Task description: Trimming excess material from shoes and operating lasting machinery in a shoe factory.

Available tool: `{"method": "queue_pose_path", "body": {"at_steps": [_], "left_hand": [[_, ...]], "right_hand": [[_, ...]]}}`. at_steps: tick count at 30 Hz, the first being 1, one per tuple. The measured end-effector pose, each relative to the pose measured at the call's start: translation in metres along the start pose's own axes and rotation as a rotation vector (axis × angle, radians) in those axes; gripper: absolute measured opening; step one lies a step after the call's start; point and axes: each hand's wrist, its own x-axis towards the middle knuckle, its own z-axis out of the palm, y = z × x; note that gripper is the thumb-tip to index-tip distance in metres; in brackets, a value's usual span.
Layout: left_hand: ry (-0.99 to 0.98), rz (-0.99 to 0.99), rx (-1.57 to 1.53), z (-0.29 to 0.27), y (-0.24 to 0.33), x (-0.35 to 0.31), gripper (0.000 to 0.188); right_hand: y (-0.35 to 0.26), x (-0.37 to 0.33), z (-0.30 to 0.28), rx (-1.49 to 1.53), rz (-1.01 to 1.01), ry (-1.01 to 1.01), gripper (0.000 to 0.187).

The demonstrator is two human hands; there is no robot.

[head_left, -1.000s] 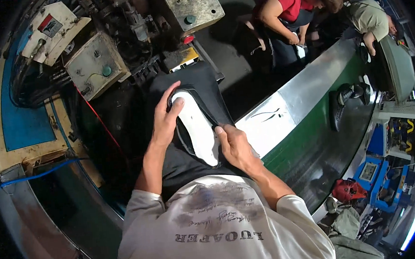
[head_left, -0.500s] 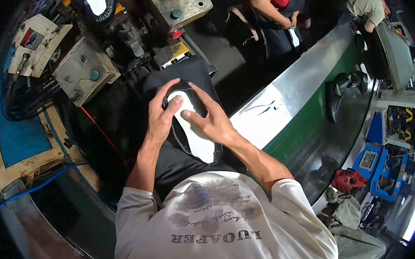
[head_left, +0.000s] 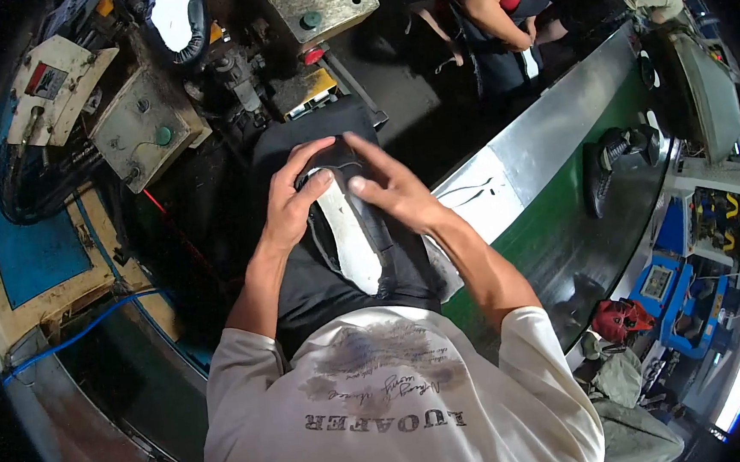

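Observation:
A black shoe upper [head_left: 373, 222] lies sole side up across my lap, toe end away from me. Along its middle runs a white insole board [head_left: 354, 249], with the dark edges of the upper standing up on both sides. My left hand [head_left: 289, 198] is closed on the toe end from the left, thumb over the rim of the board and fingers curled around the outside. At the right of the toe, my right hand [head_left: 397, 190] has its thumb and slightly blurred fingers spread apart over the black material. Whether those fingertips touch it is hard to tell.
Ahead stands a machine with two control boxes [head_left: 145, 131] and a shoe upper [head_left: 175, 26] on top. To my right runs a green conveyor [head_left: 549, 210] with a metal edge [head_left: 503, 166] and dark shoes [head_left: 598, 172] on it. Another person [head_left: 497, 16] works beyond it.
My right hand has drawn back to the right, its thumb coming off the white insole board. More of the black upper's right side shows. My left hand keeps its hold.

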Motion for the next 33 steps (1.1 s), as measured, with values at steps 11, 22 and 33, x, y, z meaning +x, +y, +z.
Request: {"method": "queue_pose_path", "body": {"at_steps": [11, 22, 33], "left_hand": [[-0.093, -0.23, -0.612, 0.016, -0.021, -0.014, 0.055], [0.253, -0.236, -0.042, 0.047, -0.05, -0.014, 0.05], [-0.124, -0.403, -0.098, 0.037, -0.031, -0.091, 0.087]], "right_hand": [[0.021, -0.002, -0.013, 0.167, 0.076, 0.098, 0.08], [0.034, -0.002, -0.004, -0.212, 0.032, 0.164, 0.087], [0.033, -0.098, 0.008, -0.385, 0.18, 0.211, 0.08]]}}
